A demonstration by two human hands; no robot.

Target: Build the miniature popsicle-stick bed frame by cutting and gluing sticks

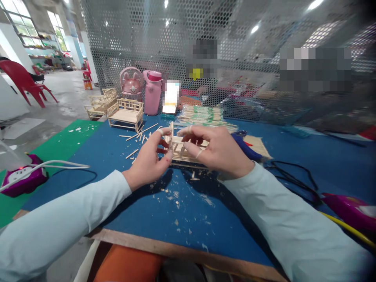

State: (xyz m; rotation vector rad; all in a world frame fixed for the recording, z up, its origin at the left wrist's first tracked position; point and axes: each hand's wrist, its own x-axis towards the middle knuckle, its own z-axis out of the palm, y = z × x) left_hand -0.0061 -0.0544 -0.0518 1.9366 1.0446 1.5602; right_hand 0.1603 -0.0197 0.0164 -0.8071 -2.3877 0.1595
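Observation:
A miniature bench of thin wooden sticks [188, 152] lies on the blue tabletop between my hands. My left hand [151, 156] has its thumb and fingers closed around the upright end at the bench's left. Over the middle and right of the bench, my right hand [221, 150] is curved with thumb and fingers apart; I see nothing held in it. Fingertip covers show on some fingers of both hands. My right hand hides part of the bench. Just in front lies a small T-shaped stick piece [194, 176].
Finished miniature benches [125, 113] stand at the back left, near loose sticks [141, 133]. A pink bottle [152, 94], a lit phone [171, 96] and bundled sticks [202, 113] line the mesh screen. A blue-handled tool [245, 147] and black cable [296, 178] lie right.

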